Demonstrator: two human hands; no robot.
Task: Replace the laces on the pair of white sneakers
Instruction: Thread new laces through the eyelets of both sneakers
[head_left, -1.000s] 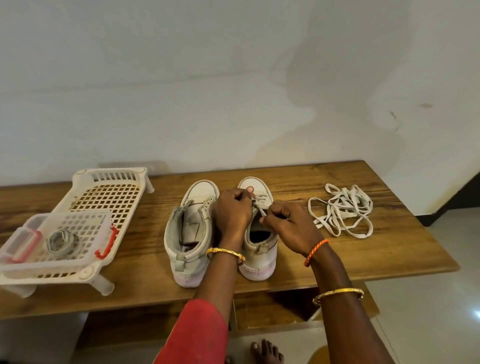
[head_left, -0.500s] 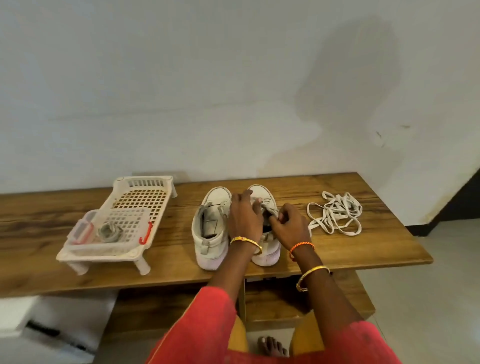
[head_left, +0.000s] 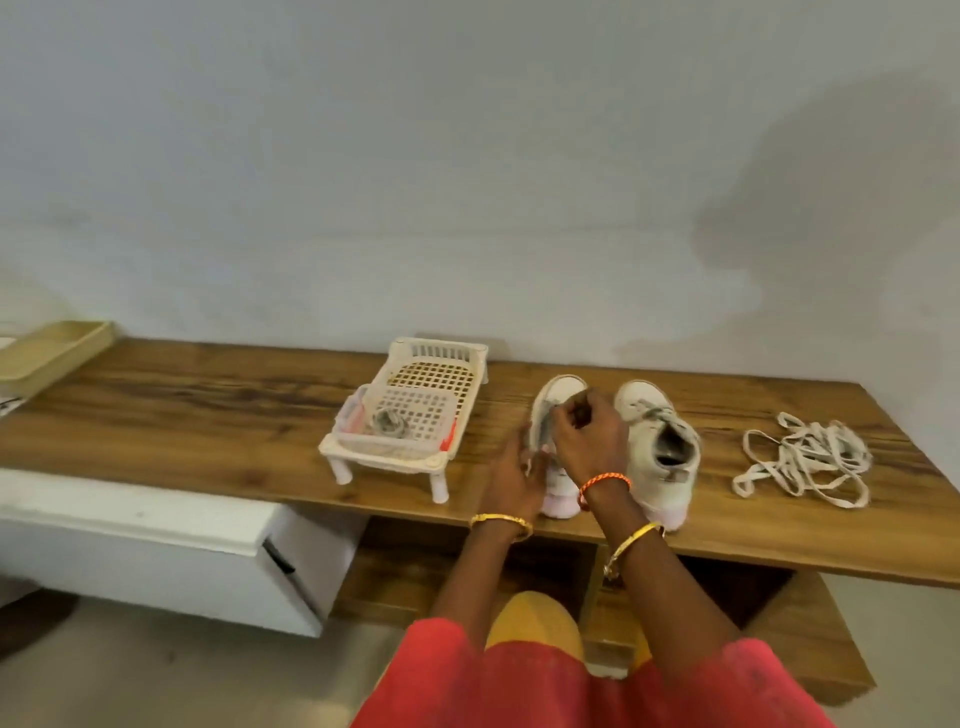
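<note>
Two white sneakers stand side by side on the wooden bench (head_left: 208, 415), toes toward the wall. My hands cover much of the left sneaker (head_left: 561, 389). My left hand (head_left: 511, 478) holds its near side by the heel. My right hand (head_left: 589, 436) is curled over its top, gripping the upper near the tongue. The right sneaker (head_left: 657, 441) stands free, with a lace in its front eyelets. A pile of loose white laces (head_left: 805, 462) lies to the right of the shoes.
A white plastic basket (head_left: 436, 358) on short legs stands left of the shoes, holding a small clear box with a grey coil (head_left: 387, 422). A tan tray (head_left: 52, 353) sits at the far left. A white cabinet (head_left: 156, 545) stands below the bench. The wall is close behind.
Both hands left the right sneaker and moved onto the left sneaker. The view pulled back and swung left, so the shoes now sit right of centre.
</note>
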